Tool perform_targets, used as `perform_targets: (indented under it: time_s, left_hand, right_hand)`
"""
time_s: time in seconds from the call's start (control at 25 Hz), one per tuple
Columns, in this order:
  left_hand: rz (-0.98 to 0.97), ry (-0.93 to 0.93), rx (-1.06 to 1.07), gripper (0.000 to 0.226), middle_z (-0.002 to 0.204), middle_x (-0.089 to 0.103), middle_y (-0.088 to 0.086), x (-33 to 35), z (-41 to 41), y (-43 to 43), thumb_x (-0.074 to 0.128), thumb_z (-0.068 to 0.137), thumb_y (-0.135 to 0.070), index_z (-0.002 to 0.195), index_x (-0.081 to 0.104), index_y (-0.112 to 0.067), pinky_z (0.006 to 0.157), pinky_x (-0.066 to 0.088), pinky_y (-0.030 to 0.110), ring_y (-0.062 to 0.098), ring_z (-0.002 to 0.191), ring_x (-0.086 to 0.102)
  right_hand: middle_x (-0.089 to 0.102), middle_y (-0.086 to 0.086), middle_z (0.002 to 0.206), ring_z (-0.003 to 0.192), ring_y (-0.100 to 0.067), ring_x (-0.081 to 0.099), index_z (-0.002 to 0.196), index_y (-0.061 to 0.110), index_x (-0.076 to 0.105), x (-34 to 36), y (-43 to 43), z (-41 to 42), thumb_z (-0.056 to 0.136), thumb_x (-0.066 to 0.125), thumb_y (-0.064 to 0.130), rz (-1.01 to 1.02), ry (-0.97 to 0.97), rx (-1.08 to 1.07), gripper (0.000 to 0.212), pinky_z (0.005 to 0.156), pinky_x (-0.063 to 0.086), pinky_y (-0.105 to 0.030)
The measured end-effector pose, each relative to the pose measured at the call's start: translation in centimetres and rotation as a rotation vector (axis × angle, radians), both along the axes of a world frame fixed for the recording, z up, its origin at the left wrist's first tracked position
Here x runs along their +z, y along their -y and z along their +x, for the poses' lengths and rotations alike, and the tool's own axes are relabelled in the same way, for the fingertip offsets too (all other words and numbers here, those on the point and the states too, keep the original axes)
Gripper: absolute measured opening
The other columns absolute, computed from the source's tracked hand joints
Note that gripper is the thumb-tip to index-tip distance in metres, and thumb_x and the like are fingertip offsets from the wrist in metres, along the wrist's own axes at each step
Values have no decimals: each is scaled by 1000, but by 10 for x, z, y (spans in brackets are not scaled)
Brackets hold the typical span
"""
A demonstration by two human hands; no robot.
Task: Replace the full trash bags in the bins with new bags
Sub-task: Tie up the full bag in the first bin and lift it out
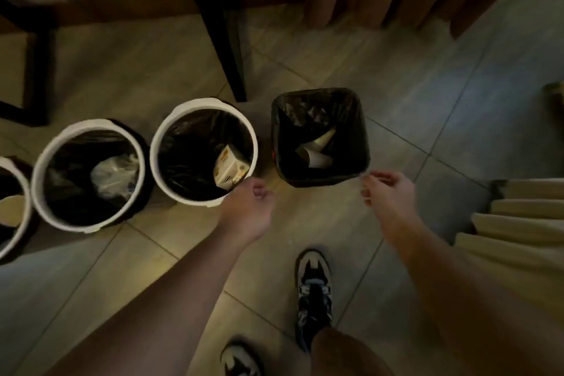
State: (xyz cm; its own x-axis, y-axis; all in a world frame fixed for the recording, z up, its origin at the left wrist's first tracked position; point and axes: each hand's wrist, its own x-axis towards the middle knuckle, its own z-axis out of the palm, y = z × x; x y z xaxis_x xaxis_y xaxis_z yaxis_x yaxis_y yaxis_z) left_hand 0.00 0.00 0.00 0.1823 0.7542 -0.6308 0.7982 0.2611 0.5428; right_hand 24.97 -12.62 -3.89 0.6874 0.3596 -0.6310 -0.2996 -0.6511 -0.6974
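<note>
Four bins stood in a row on the tiled floor (pixel 412 94), each lined with a black bag; the square bin (pixel 317 181), rightmost, held pale paper cups (pixel 317 156); the middle round bin (pixel 158 146), white-rimmed, held a tilted carton (pixel 230 166); the third bin (pixel 39 180) held crumpled clear plastic (pixel 114 175); the fourth bin (pixel 26 210) was cut off at the left edge.

Black-and-white sneakers (pixel 313 296), brownish shorts (pixel 341 354)

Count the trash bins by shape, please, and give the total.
Round bins with a white rim: 3 (one is cut off at the left edge)
Square black bin: 1
Total: 4
</note>
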Motion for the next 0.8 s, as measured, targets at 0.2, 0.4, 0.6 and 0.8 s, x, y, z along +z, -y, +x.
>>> perform_targets:
  time_s: [0.2,0.4,0.6,0.8]
  left_hand:
    - [115,67,-96,51,136,68,1,-77,51,-49,66,98,-38,145,53,-23,97,52,35,26,124,65]
    - [214,95,-113,54,140,61,10,-110,84,-92,63,100,-33,149,45,-19,87,43,33,33,126,60]
    - [185,135,-96,40,123,58,9,-128,93,-100,56,102,-21,138,41,-16,79,43,36,35,115,62]
    - [26,231,64,36,115,50,7,-131,96,-92,47,103,-14,134,28,-16,83,51,43,27,99,55]
  right_hand:
    - [71,20,74,59,7,64,87,37,68,-49,-41,56,84,77,43,52,433,-20,11,49,46,-13]
    - [74,9,104,89,-10,72,121,30,70,-84,-81,84,94,63,57,-3,440,135,39,79,58,-32]
    - [74,-1,104,96,-21,70,98,29,73,-118,-93,86,105,48,54,73,264,234,36,96,58,-47]
    - [79,-6,102,97,-27,74,108,20,80,-116,-91,88,102,64,41,156,227,69,27,96,61,-51]
